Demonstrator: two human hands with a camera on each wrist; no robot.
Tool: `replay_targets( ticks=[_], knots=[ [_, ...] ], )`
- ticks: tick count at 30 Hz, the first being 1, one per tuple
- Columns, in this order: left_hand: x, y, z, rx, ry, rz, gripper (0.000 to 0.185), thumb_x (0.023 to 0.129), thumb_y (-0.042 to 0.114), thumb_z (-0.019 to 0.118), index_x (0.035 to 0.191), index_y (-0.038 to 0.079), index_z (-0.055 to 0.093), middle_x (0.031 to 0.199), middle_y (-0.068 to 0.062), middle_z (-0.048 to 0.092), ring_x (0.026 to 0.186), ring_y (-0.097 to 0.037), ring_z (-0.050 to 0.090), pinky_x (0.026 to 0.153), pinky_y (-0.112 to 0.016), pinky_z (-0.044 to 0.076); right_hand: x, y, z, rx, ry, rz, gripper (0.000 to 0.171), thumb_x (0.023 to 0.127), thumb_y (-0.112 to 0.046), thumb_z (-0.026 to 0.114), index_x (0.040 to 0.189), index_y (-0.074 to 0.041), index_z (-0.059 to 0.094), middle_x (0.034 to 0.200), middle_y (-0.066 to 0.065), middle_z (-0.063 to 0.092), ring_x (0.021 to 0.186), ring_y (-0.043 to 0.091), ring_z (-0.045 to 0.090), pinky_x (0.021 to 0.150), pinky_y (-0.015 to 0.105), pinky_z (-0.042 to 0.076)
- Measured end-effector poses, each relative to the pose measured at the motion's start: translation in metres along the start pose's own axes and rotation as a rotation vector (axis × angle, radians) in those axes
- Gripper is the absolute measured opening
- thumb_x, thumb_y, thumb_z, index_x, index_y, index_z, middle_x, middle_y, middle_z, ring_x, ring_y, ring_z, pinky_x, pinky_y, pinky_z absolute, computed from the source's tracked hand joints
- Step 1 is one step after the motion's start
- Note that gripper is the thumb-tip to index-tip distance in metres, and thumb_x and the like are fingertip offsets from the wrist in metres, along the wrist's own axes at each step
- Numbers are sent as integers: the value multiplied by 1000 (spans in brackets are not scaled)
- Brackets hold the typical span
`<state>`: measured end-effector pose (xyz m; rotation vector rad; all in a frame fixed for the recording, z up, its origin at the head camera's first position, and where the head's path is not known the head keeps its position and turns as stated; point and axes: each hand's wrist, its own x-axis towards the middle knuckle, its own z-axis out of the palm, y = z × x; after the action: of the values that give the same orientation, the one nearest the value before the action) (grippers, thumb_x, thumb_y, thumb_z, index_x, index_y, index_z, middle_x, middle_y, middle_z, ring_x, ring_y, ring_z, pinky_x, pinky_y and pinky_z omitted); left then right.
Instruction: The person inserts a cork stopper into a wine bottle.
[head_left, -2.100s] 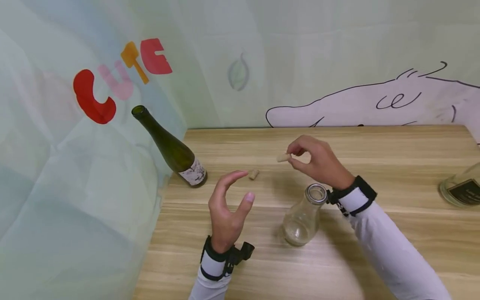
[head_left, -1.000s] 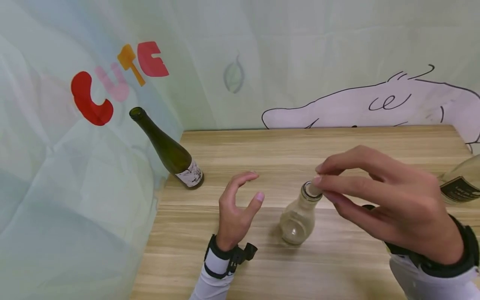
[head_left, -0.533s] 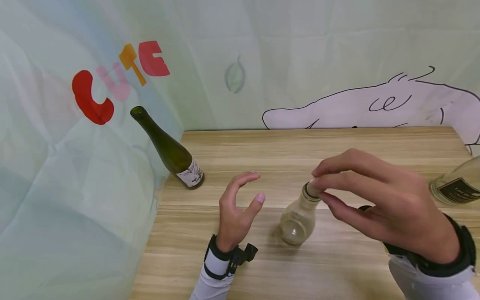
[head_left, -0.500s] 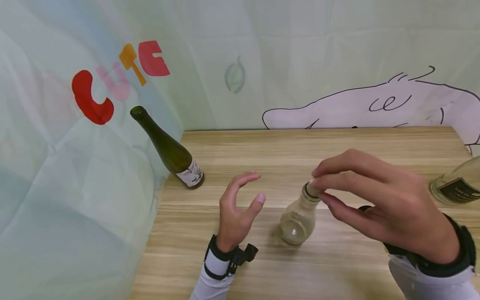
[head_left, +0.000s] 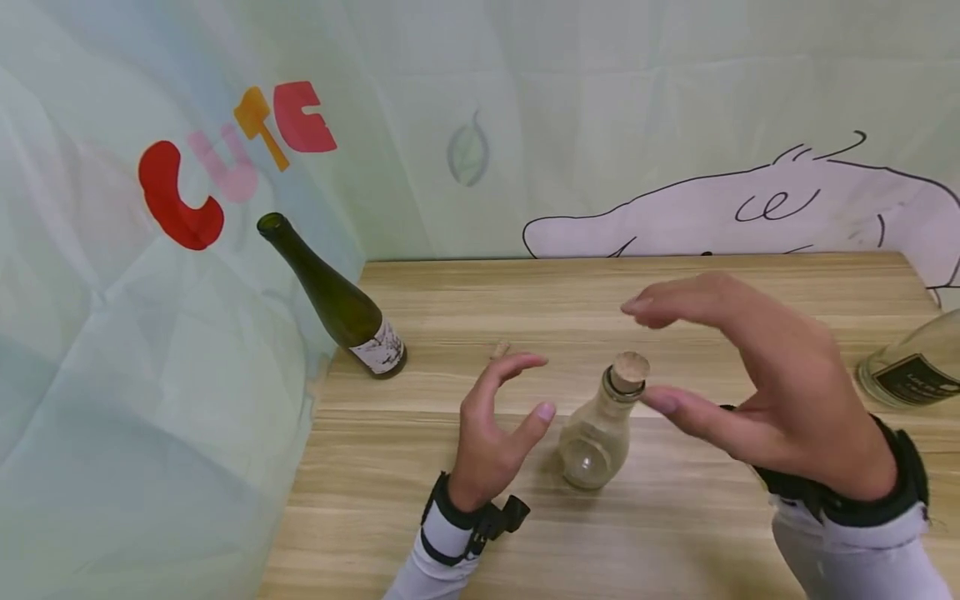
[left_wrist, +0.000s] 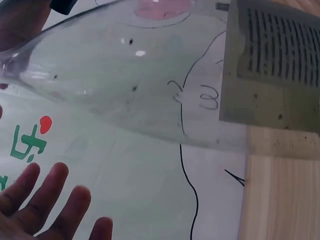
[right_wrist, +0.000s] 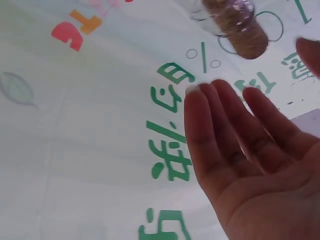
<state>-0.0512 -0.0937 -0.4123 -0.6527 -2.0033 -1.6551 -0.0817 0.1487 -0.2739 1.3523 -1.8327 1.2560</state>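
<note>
A small clear glass bottle (head_left: 596, 429) stands on the wooden table (head_left: 675, 517) with a cork (head_left: 628, 369) in its mouth. My right hand (head_left: 738, 375) hovers open just right of the cork, fingers spread above and thumb below, touching nothing. The left hand (head_left: 498, 417) is open and loosely curved to the left of the bottle, a small gap away. In the left wrist view the bottle (left_wrist: 125, 85) fills the frame above my fingers (left_wrist: 45, 200). The right wrist view has the cork (right_wrist: 235, 25) beyond my fingers (right_wrist: 225, 135).
A dark green wine bottle (head_left: 330, 296) stands open at the table's left edge. A second loose cork (head_left: 500, 349) lies behind my left hand. A clear labelled bottle (head_left: 907, 367) sits at the right edge. Pale printed cloth hangs behind and to the left.
My right hand brought a cork over, pushed it into the small bottle's mouth, then let go and opened. The left hand has shifted slightly toward the bottle.
</note>
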Motion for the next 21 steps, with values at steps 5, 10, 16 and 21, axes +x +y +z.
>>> replay_targets(
  ticks=[5,10,16,21],
  knots=[
    [3,6,17,-47,-112,66,51,90,25,64,134,0,53,129,-13,61,120,-30,56,102,-47,43,7,5,2,248,53,58,47,99,-20,64,122,20,54,113,30,63,109,35,60,100,35,45],
    [8,9,31,-102,-207,81,59,91,35,65,136,0,49,132,-13,58,123,-28,54,104,-46,42,9,6,3,250,5,128,48,106,-26,48,127,18,54,119,28,62,114,34,58,102,36,42],
    [14,7,45,-115,-274,82,64,87,31,73,138,2,48,128,-11,61,119,-21,57,102,-40,44,7,6,5,261,-50,184,48,107,-26,41,129,14,55,124,26,61,116,35,57,103,37,41],
    [15,6,54,-169,-325,25,54,82,13,79,129,3,55,118,-8,67,109,-13,62,94,-33,51,2,11,7,298,-88,211,46,108,-22,36,131,12,55,127,25,60,116,35,57,103,38,40]
  ],
)
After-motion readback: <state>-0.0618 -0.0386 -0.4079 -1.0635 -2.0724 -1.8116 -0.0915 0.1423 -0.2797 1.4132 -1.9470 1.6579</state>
